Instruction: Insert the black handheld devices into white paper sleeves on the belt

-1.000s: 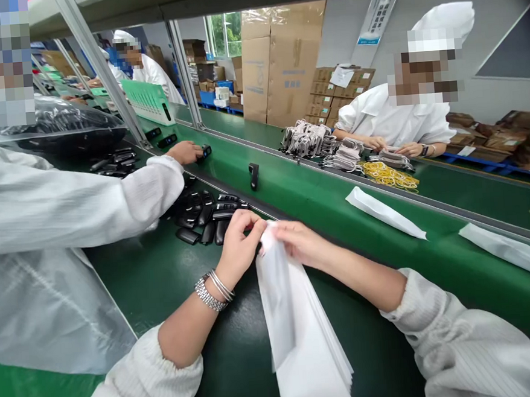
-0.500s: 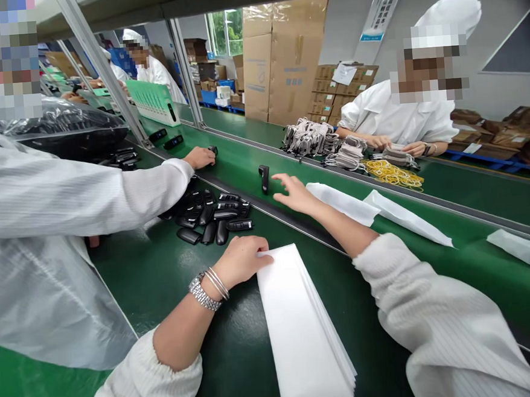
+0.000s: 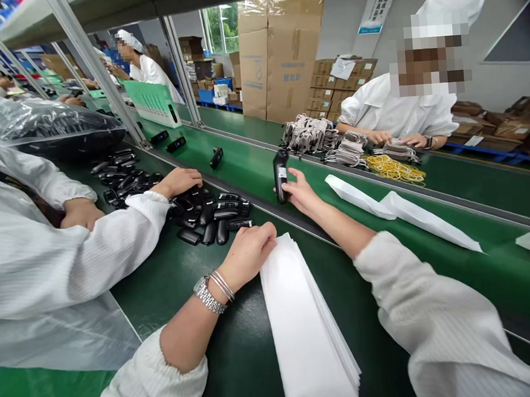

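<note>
Black oblong plastic fob (image 3: 281, 176) is upright and slightly tilted in the right hand (image 3: 301, 194), held above the edge of the green conveyor belt (image 3: 249, 178). Grip on it is narrow: fingers and thumb are closed around its lower half. Small white label on the fob's face, too small to read.

Left hand (image 3: 247, 254) is open, palm down, fingers over the near end of a stack of white flat sleeves (image 3: 303, 323). It holds nothing, just rests on top. Silver link watch (image 3: 209, 295) and thin silver bangles (image 3: 223, 286) on that wrist.

Stack lies on the dark green tabletop (image 3: 154, 303), just right of a loose pile of black fobs (image 3: 212, 217). Left hand is between pile and stack, touching the stack. Co-worker's hand (image 3: 180, 181) sits just behind the pile, second hand (image 3: 82, 212) further left, near another pile of black fobs (image 3: 122, 172).

On the belt: one loose black fob (image 3: 215, 158) and two white sleeves (image 3: 360, 198). Across the belt, a second co-worker (image 3: 395, 108) handles grey bundled cords (image 3: 308, 134) beside yellow rubber bands (image 3: 394, 168). Behind, stacked cardboard cartons (image 3: 282, 52). Wall sign (image 3: 379, 3) unreadable.
</note>
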Tool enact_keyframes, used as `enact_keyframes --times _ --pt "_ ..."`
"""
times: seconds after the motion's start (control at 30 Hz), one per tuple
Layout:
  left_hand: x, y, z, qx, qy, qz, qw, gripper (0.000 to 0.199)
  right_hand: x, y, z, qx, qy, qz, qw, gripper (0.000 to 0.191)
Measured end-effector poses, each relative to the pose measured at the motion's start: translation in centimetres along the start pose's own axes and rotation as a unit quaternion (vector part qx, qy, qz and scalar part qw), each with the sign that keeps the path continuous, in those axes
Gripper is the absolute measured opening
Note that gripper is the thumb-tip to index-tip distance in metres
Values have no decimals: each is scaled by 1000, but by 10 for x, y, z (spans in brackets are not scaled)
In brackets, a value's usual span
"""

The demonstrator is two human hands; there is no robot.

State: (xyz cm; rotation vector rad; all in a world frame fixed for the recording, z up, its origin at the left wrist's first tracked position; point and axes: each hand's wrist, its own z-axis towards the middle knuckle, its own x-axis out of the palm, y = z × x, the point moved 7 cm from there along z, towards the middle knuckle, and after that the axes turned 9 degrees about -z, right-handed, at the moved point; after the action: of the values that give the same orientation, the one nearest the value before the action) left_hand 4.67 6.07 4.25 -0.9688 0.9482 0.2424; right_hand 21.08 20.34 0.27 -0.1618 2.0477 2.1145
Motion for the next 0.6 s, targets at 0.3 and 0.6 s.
enact_keyframes --times 0.3,0.6 --pt "-14 -8 0 60 -108 -92 988 14 0 27 -109 -57 132 165 976 111" --pt "-36 -10 -5 25 -229 -189 955 11 42 30 -150 -67 288 47 954 38"
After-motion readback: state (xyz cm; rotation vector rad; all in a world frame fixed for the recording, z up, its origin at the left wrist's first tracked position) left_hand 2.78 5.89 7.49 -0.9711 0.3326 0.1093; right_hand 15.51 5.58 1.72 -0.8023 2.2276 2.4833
